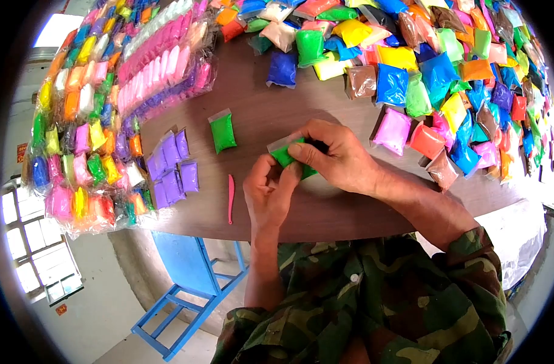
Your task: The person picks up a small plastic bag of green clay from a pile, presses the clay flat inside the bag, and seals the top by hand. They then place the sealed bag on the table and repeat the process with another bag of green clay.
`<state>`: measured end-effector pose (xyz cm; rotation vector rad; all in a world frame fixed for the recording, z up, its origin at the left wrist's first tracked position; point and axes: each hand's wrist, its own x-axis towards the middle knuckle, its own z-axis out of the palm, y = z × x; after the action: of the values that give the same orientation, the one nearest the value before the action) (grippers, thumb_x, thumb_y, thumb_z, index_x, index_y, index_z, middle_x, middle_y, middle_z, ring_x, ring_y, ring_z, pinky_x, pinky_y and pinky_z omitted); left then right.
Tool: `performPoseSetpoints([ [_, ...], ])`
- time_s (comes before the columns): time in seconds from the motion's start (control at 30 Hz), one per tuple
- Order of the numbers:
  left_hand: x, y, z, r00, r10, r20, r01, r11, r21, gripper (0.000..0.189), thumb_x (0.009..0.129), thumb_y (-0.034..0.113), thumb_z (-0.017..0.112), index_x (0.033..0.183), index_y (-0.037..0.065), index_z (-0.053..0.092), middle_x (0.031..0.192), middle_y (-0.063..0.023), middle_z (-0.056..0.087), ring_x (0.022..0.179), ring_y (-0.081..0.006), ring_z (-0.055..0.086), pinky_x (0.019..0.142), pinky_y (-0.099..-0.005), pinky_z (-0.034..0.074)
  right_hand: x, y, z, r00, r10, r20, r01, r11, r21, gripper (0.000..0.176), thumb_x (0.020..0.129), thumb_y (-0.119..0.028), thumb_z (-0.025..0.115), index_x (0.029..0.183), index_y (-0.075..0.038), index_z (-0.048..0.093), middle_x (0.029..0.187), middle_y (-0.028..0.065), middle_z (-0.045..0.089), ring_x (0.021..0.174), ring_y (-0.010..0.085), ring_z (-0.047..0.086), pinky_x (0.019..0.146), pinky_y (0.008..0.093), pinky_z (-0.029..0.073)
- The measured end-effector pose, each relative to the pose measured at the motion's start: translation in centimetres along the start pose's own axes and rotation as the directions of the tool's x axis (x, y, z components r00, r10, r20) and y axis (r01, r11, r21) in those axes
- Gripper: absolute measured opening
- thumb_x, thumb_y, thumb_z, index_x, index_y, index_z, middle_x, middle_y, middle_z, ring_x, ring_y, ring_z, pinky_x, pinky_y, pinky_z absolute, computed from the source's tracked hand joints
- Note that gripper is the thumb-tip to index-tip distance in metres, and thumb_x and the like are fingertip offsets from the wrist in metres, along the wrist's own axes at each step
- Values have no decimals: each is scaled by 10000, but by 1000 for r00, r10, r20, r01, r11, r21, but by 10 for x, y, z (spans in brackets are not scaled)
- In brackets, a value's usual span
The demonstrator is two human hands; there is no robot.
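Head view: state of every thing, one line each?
Left hand: pinching held packet
Right hand: gripping held packet
Loose green packet: flat on table, untouched
Purple packets: flat, grouped
Pink tool: lying near table edge
Pile: heaped loose
Bundles: bagged

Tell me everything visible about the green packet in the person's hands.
The green packet is a small clear plastic pouch filled with bright green, soft-looking material, with an unfilled clear strip at its upper left end. It sits tilted over the brown table, largely hidden by fingers. The right hand grips it from above and the left hand pinches its lower edge.
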<state>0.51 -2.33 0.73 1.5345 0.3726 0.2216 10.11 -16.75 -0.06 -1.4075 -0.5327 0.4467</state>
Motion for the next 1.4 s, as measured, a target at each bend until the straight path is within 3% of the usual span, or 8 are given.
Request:
performPoseSetpoints([
  [0.2, 0, -4, -6, 998, 22, 51, -22, 1000, 2, 93, 958, 46, 683, 1023, -14, 655, 826, 35, 614, 734, -6, 501, 634, -188, 378, 2, 1, 0, 1000, 2, -11, -2, 999, -39, 170, 999, -117, 648, 1019, 48, 685, 881, 148, 667, 795, 216, 633, 710, 355, 511],
  [0.33, 1, -3, -7, 999, 1, -38, -2, 1000, -13, 133, 973, 101, 685, 1036, -14, 662, 841, 41, 614, 751, -10, 493, 660, -193, 384, 2, 6, 2, 999, -38, -31, 38, 999, -25, 158, 994, -108, 652, 1009, 45, 685, 863, 147, 665, 784, 236, 632, 709, 364, 509],
  [0.4, 3, -8, -8, 998, 25, -54, -26, 1000, -18, 149, 981, 125, 685, 1037, -12, 666, 839, 46, 611, 749, -12, 485, 666, -194, 384, 2, 11, 0, 994, -110, 2, 110, 990, -93, 189, 1030, -150, 638, 1044, 31, 690, 908, 92, 660, 836, 152, 606, 733, 317, 497],
  [0.63, 4, -17, -16, 997, 28, -72, -33, 997, -76, 186, 1003, 196, 682, 966, 13, 683, 807, 84, 559, 722, -16, 429, 638, -214, 337, 2, 5, 2, 998, -70, -1, 69, 995, -77, 171, 1022, -134, 644, 1027, 29, 696, 906, 94, 667, 832, 160, 612, 729, 322, 496],
  [0.73, 4, -20, -17, 998, 25, -66, -32, 994, -106, 172, 1000, 186, 682, 964, 17, 683, 795, 90, 544, 709, -12, 412, 623, -209, 320, 1, 3, 3, 998, -47, -47, 44, 997, -60, 152, 992, -105, 657, 1006, 42, 694, 864, 148, 676, 781, 239, 640, 700, 364, 510],
  [0.87, 0, -1, -8, 1000, -7, 25, 6, 999, 50, 124, 982, 130, 696, 993, 9, 675, 812, 78, 566, 715, -6, 440, 621, -194, 338, 1, 5, 1, 995, -93, -41, 89, 992, -88, 151, 995, -100, 652, 1019, 42, 697, 880, 143, 686, 790, 214, 646, 695, 352, 512],
  [1.1, 0, -6, -11, 996, -9, 83, 13, 999, -52, 179, 953, 139, 741, 1027, -6, 665, 846, 48, 618, 760, -19, 509, 653, -218, 417, -3, 7, 5, 994, -101, -45, 97, 992, -85, 169, 1029, -117, 619, 1019, 39, 684, 863, 90, 659, 796, 145, 605, 719, 316, 502],
  [1.4, 1, -2, -2, 995, 70, 77, -75, 995, 60, 211, 874, 105, 753, 1033, -8, 674, 821, 13, 656, 756, -44, 549, 672, -255, 465, -4, 14, 9, 984, -160, -78, 149, 980, -130, 235, 1061, -202, 602, 1042, 16, 685, 877, 22, 624, 822, 94, 558, 726, 290, 490],
])
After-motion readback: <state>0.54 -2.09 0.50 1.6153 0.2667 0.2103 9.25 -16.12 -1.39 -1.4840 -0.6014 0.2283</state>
